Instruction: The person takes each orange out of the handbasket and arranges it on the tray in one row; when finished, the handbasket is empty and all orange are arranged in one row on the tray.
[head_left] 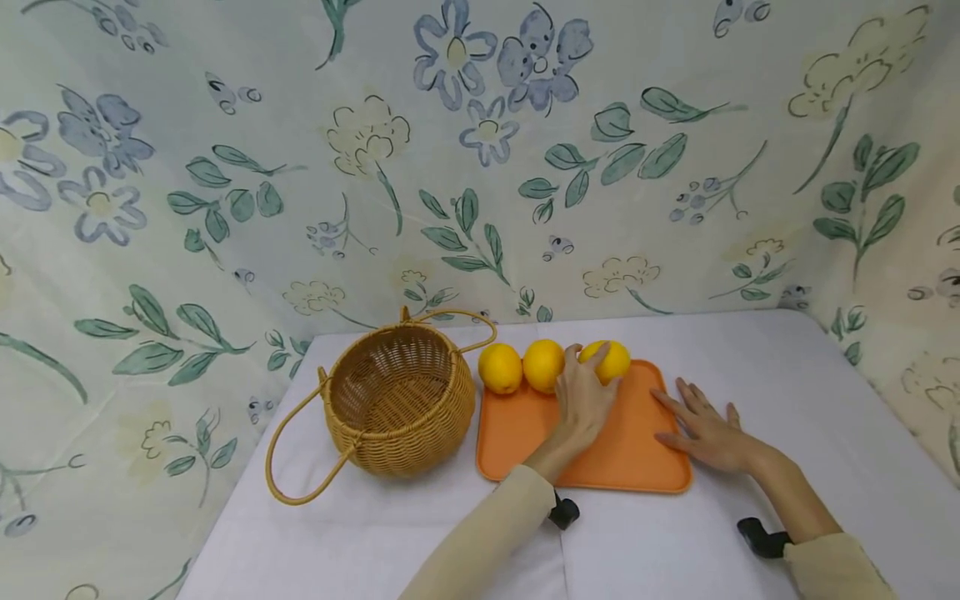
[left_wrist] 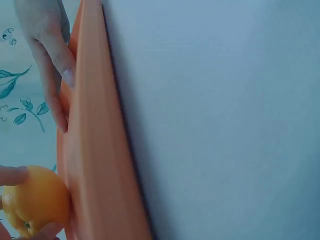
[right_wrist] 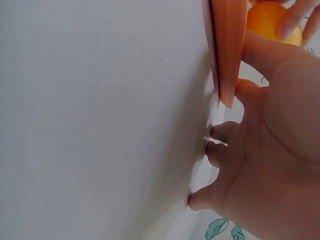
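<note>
On an orange tray (head_left: 626,446) sit three yellow-orange oranges in a row along the far edge. My left hand (head_left: 585,404) grips the rightmost orange (head_left: 617,361), with fingers and thumb around it; the left wrist view shows that orange (left_wrist: 42,200) between them. Beside it stand the middle orange (head_left: 543,363) and the left orange (head_left: 499,368). At the tray's right edge rests my right hand (head_left: 708,433), fingers spread. In the right wrist view its thumb and a finger touch the tray's rim (right_wrist: 230,50), while other fingertips meet the white cloth.
A round wicker basket (head_left: 420,446) stands left of the tray, its two handles folded outward. White cloth (head_left: 360,550) covers the table. A floral curtain (head_left: 480,208) hangs behind and along the sides.
</note>
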